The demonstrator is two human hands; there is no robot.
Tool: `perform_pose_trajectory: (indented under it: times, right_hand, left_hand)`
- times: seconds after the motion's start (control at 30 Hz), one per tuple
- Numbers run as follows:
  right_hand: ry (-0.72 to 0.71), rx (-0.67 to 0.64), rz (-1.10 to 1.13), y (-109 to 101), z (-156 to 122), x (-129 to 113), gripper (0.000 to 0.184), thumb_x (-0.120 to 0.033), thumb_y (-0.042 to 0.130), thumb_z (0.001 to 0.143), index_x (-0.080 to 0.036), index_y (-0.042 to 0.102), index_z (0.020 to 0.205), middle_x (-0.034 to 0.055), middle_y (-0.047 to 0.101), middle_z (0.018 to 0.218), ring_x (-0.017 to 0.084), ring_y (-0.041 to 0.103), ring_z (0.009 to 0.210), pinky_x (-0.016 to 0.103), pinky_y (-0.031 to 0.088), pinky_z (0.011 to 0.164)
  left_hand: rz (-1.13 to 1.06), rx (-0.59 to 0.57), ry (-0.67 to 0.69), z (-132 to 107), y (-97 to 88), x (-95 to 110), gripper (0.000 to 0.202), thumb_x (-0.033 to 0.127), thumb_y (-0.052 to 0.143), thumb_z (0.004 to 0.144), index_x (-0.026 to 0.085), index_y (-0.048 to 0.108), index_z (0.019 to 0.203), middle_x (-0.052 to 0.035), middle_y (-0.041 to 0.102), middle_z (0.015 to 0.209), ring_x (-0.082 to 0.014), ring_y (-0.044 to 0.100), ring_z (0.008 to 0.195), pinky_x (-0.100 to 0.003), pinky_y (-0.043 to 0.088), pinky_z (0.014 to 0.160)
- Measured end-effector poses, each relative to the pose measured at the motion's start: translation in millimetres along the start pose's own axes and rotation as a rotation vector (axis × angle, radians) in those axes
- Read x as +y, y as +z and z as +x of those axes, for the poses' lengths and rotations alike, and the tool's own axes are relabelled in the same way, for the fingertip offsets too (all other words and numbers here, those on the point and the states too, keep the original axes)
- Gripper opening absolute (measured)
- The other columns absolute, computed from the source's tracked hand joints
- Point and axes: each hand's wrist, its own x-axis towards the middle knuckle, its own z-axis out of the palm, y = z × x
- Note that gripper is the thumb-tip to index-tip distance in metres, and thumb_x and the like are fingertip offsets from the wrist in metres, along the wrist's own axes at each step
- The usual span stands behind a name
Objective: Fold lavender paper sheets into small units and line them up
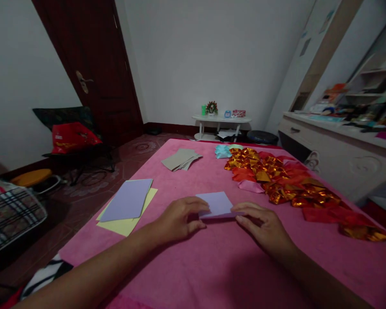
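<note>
Pink-covered counter (186,266) in a white-walled room, with a dark red door (98,68) beyond at left. Near the middle of the surface lies a lavender paper sheet (216,202), its near edge raised in a fold. The left hand (182,218) grasps its left end; the right hand (265,225) pinches its right end between thumb and fingers. At left, a lavender paper stack (128,199) overlies yellow paper (124,226); farther back are fanned grey sheets (179,159). At right, gold foil pieces (273,168) lie among red folded pieces (320,214).

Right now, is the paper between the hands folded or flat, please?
Partly folded, seemingly: the lavender paper shows a darker, upturned strip along its near edge.
</note>
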Motion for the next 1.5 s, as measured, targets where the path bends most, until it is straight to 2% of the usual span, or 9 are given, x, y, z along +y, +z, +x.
perform_pose_trajectory:
  times: [0.13, 0.23, 0.33, 0.5, 0.63, 0.77, 1.0, 1.3, 1.5]
  right_hand:
    - [0.081, -0.118, 0.022, 0, -18, -2, 0.016, -0.023, 0.056, 0.079, -0.023, 0.072, 0.078, 0.0058, 0.069, 0.097, 0.020, 0.064, 0.089, 0.028, 0.051, 0.073]
    - [0.161, -0.152, 0.044, 5, -19, -7, 0.016, -0.024, 0.054, 0.079, -0.021, 0.069, 0.075, 0.0033, 0.068, 0.082, 0.017, 0.062, 0.074, 0.024, 0.047, 0.061]
    - [0.304, -0.124, 0.075, 10, -7, -7, 0.020, -0.031, 0.053, 0.077, -0.019, 0.057, 0.061, -0.0020, 0.056, 0.055, 0.013, 0.053, 0.052, 0.022, 0.039, 0.048]
    - [0.364, -0.076, 0.038, 12, 24, 5, 0.024, -0.036, 0.053, 0.074, -0.021, 0.047, 0.057, -0.0035, 0.047, 0.052, 0.012, 0.048, 0.048, 0.022, 0.035, 0.045]
    - [0.242, -0.008, -0.288, 14, 41, 11, 0.025, -0.027, 0.061, 0.066, -0.020, 0.044, 0.049, -0.0009, 0.053, 0.059, 0.013, 0.050, 0.057, 0.023, 0.033, 0.051]
    - [0.318, 0.027, -0.351, 19, 42, 10, 0.018, -0.025, 0.062, 0.065, -0.019, 0.052, 0.051, -0.0011, 0.056, 0.057, 0.013, 0.050, 0.056, 0.023, 0.031, 0.052]
    - [0.330, 0.125, -0.078, 25, 33, 20, 0.009, -0.027, 0.063, 0.065, -0.021, 0.061, 0.059, -0.0010, 0.061, 0.059, 0.014, 0.053, 0.055, 0.024, 0.035, 0.051]
    - [0.467, 0.100, 0.387, 28, 33, 18, 0.021, -0.034, 0.073, 0.057, -0.019, 0.057, 0.057, -0.0035, 0.052, 0.049, 0.011, 0.045, 0.043, 0.023, 0.033, 0.042]
    - [0.395, 0.301, 0.493, 35, 35, 2, 0.029, -0.038, 0.078, 0.053, -0.019, 0.057, 0.059, -0.0024, 0.052, 0.056, 0.011, 0.046, 0.051, 0.024, 0.037, 0.048]
  left_hand:
    - [-0.056, -0.087, 0.026, -8, 9.7, -4, 0.031, 0.034, 0.065, 0.078, 0.026, 0.068, 0.108, -0.0052, 0.064, 0.116, -0.0186, 0.057, 0.106, -0.031, 0.042, 0.097]
    - [-0.080, -0.080, 0.008, -9, 12.7, 1, 0.027, 0.039, 0.067, 0.076, 0.025, 0.071, 0.100, -0.0049, 0.066, 0.111, -0.0194, 0.057, 0.106, -0.031, 0.041, 0.095]
    - [-0.166, -0.027, -0.114, -2, 12.7, 3, 0.024, 0.042, 0.064, 0.078, 0.021, 0.073, 0.086, -0.0052, 0.068, 0.101, -0.0182, 0.059, 0.095, -0.028, 0.046, 0.083]
    - [-0.148, 0.110, -0.322, 20, 14.2, -17, 0.039, 0.038, 0.058, 0.082, 0.015, 0.055, 0.050, -0.0019, 0.058, 0.066, -0.0127, 0.054, 0.064, -0.025, 0.042, 0.061]
    - [-0.076, 0.146, -0.374, 31, 17.1, -36, 0.030, 0.034, 0.068, 0.071, 0.015, 0.055, 0.051, -0.0045, 0.061, 0.085, -0.0148, 0.056, 0.075, -0.025, 0.044, 0.065]
    - [-0.054, 0.156, -0.388, 33, 18.8, -41, 0.027, 0.032, 0.072, 0.067, 0.015, 0.056, 0.052, -0.0055, 0.061, 0.092, -0.0177, 0.057, 0.085, -0.029, 0.045, 0.074]
    - [-0.197, 0.217, -0.321, 27, 21.4, -42, 0.020, 0.030, 0.072, 0.070, 0.016, 0.063, 0.060, -0.0072, 0.063, 0.098, -0.0206, 0.058, 0.095, -0.031, 0.044, 0.082]
    - [-0.500, 0.223, -0.286, 26, 23.3, -37, 0.013, 0.028, 0.070, 0.072, 0.015, 0.069, 0.070, -0.0070, 0.064, 0.086, -0.0176, 0.060, 0.081, -0.028, 0.047, 0.073]
    - [-0.542, 0.380, -0.308, 28, 19.6, -32, 0.014, 0.029, 0.071, 0.072, 0.015, 0.072, 0.073, -0.0100, 0.062, 0.106, -0.0209, 0.057, 0.097, -0.029, 0.045, 0.082]
